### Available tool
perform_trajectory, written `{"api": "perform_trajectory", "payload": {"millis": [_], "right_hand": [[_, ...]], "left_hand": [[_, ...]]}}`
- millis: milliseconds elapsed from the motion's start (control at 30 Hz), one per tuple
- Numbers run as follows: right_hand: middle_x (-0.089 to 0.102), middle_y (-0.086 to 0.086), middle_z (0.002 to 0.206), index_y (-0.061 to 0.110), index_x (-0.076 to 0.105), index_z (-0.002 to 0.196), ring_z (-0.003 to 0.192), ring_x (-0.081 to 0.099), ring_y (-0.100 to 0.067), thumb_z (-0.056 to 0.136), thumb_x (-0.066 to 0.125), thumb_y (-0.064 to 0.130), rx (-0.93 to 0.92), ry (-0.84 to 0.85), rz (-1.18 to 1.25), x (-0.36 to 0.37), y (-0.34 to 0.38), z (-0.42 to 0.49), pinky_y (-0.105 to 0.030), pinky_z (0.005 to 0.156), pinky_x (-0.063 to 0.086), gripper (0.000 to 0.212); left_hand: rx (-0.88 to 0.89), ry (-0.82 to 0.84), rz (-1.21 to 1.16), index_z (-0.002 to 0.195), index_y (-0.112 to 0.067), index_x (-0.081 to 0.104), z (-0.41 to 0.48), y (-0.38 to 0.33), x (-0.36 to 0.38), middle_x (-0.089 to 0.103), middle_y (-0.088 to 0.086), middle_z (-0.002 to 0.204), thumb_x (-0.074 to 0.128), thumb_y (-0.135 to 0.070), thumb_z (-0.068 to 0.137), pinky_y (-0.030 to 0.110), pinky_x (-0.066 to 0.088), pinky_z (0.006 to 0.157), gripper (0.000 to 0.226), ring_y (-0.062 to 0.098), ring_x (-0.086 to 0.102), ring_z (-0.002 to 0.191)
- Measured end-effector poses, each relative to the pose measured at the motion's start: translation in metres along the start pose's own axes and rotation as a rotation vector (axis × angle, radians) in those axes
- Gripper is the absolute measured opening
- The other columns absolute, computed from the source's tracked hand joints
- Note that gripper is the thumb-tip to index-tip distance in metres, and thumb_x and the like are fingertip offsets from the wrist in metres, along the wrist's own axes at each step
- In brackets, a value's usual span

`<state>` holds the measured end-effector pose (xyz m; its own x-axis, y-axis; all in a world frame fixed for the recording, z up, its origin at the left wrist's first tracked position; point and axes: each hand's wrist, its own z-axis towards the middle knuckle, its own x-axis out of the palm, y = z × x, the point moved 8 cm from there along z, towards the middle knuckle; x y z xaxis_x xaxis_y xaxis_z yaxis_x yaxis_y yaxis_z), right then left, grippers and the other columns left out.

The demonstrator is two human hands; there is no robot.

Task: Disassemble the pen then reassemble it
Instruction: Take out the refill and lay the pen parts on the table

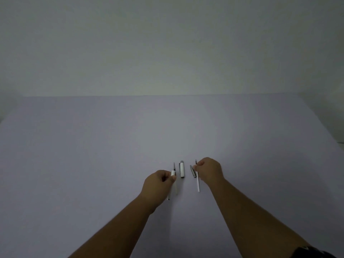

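Left hand (pixel 159 183) grasps the white pen barrel (pixel 172 180), its dark tip pointing away. Right hand (pixel 209 170) pinches a thin white refill (pixel 198 181) beside a grey grip section (pixel 193 171). Between both hands, the white cap (pixel 182 169) lies on the pale worktop (pixel 93 155).

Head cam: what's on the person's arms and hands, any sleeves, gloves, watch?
Both forearms are bare to the bottom edge of the frame. No gloves, rings or watch visible on the left hand or the right hand. A bit of dark fabric shows at the lower right corner by the right arm; too cropped to identify.
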<state>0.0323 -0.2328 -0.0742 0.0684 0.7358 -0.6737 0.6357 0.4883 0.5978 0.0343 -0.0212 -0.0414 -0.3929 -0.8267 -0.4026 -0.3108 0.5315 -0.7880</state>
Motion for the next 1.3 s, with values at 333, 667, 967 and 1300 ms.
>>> {"api": "perform_trajectory", "payload": {"millis": [333, 667, 967, 1300], "right_hand": [[0.068, -0.013, 0.077, 0.014, 0.063, 0.066, 0.076, 0.064, -0.026, 0.082, 0.067, 0.022, 0.005, 0.009, 0.054, 0.004, 0.0, -0.002, -0.037, 0.078, 0.055, 0.018], [0.071, -0.015, 0.099, 0.005, 0.068, 0.093, 0.093, 0.064, -0.029, 0.087, 0.055, 0.014, 0.014, -0.025, 0.034, 0.001, -0.001, -0.008, -0.029, 0.077, 0.048, 0.017], [0.062, -0.003, 0.07, 0.018, 0.055, 0.062, 0.072, 0.059, -0.022, 0.081, 0.059, 0.034, -0.131, 0.031, -0.094, 0.013, 0.034, -0.028, -0.028, 0.062, 0.044, 0.026], [0.07, -0.01, 0.105, 0.008, 0.065, 0.103, 0.095, 0.066, -0.027, 0.089, 0.053, 0.028, -0.141, 0.047, -0.501, 0.068, 0.03, -0.053, -0.027, 0.068, 0.044, 0.027]], "left_hand": [[-0.013, -0.012, -0.009, 0.09, -0.016, 0.065, 0.005, 0.002, 0.001, 0.06, 0.0, 0.077, 0.058, -0.032, 0.089, 0.023, 0.044, 0.061, 0.017, 0.012, 0.052, 0.067], [0.007, -0.018, 0.008, 0.088, -0.016, 0.065, 0.003, -0.002, -0.008, 0.06, 0.0, 0.076, 0.056, -0.032, 0.09, 0.021, 0.041, 0.058, 0.018, 0.012, 0.052, 0.067], [0.026, -0.072, -0.005, 0.091, -0.018, 0.063, -0.005, -0.004, -0.022, 0.067, 0.006, 0.089, 0.055, -0.031, 0.091, 0.027, 0.049, 0.068, 0.015, 0.019, 0.06, 0.079], [0.001, -0.097, -0.013, 0.09, -0.018, 0.063, -0.012, 0.01, -0.027, 0.066, 0.003, 0.084, 0.055, -0.032, 0.091, 0.021, 0.045, 0.06, 0.016, 0.014, 0.059, 0.073]]}}
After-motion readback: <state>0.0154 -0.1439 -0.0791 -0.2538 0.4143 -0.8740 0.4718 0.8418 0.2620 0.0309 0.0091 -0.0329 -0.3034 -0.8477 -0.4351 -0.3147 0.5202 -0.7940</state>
